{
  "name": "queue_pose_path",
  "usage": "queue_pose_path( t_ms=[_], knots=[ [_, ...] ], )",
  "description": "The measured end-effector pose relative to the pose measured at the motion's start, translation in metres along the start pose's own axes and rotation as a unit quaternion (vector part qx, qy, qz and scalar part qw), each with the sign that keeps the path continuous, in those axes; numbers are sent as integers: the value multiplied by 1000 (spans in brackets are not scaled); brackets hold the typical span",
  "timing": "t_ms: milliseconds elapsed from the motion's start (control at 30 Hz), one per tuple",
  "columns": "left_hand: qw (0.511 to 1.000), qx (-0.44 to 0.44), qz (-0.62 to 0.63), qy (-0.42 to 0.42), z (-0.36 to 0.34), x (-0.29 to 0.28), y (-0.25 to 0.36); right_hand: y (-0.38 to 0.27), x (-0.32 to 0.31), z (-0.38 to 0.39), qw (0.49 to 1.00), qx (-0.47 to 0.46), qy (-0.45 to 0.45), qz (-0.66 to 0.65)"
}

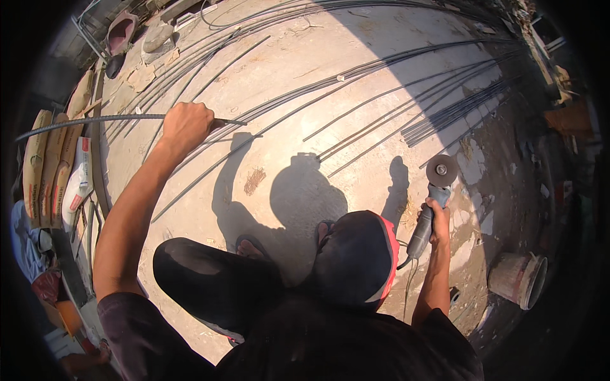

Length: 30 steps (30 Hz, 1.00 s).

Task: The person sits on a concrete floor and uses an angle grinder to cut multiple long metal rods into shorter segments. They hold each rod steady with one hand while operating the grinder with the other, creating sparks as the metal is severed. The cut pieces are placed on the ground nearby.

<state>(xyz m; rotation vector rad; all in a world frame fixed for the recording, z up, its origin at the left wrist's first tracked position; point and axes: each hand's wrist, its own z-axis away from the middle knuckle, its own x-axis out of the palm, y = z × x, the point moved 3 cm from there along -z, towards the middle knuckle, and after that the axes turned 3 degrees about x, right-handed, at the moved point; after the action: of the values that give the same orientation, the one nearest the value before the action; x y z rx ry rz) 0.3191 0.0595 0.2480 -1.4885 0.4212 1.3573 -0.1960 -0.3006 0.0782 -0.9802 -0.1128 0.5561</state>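
Note:
My left hand is closed around a dark ribbed steel bar that stretches out toward the left, with a short end showing past my fist. On the right, my right hand grips a grey angle grinder by its body, its cutting disc pointing away from me, above the floor. A cord hangs from the grinder's rear end. Several long steel bars lie across the sunlit concrete floor in front of me. I am squatting, with my shadow between my knees and the bars.
Stacked brown and white sacks line the left, beside blue cloth. A dirty bucket lies tipped at the right in shade. A pink basin and a pale lump are at the back left, debris at the back right.

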Motion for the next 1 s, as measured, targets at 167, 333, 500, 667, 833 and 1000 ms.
queue_pose_path(
  t_ms=[167,333,500,667,833,1000],
  knots=[
    [988,-134,51,60,-56,-12,-88,1,3,15,1000,4,8,-6],
    [978,-189,-72,-47,-72,60,-116,22,-9,30,1000,30,7,-2],
    [993,-33,87,71,-42,151,-44,31,-13,45,997,81,15,8],
    [937,-33,343,46,53,189,30,-10,-10,66,991,119,42,46],
    [764,-279,531,-239,277,216,117,-121,-12,113,991,99,20,88],
    [584,-287,552,-522,460,63,152,-260,-48,189,983,139,31,113]
  ],
)
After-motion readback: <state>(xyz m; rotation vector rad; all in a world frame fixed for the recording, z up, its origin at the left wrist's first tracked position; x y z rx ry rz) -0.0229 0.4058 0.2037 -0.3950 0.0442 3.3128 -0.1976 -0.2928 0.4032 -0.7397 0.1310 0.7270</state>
